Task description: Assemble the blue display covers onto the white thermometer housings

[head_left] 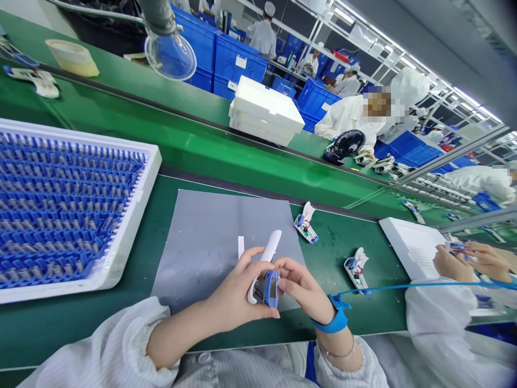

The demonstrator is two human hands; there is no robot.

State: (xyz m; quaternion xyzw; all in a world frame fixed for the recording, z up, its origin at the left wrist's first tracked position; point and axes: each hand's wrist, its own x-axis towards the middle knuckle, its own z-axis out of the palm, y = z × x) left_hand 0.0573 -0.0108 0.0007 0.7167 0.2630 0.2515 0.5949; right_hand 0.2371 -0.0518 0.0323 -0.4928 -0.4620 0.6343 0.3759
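Note:
Over the grey mat (202,226), both my hands hold one white-and-blue handheld device housing (271,288). It has a curved white shell and a blue part with a small dark window. My left hand (232,296) wraps it from the left, with the thumb below and the fingers above. From the right, the fingers of my right hand (301,285) grip the blue part's upper edge; a blue wrist strap (335,315) circles that wrist. A white strip (241,247) lies on the mat just above my left hand.
Left stands a white tray (137,215) of blue parts. Two open housings, one nearer (307,223) and one farther right (357,271), lie on the green bench. A co-worker's hands (468,261) work beside a white tray (412,245). White foam boxes (264,110) and a fan (347,145) stand beyond.

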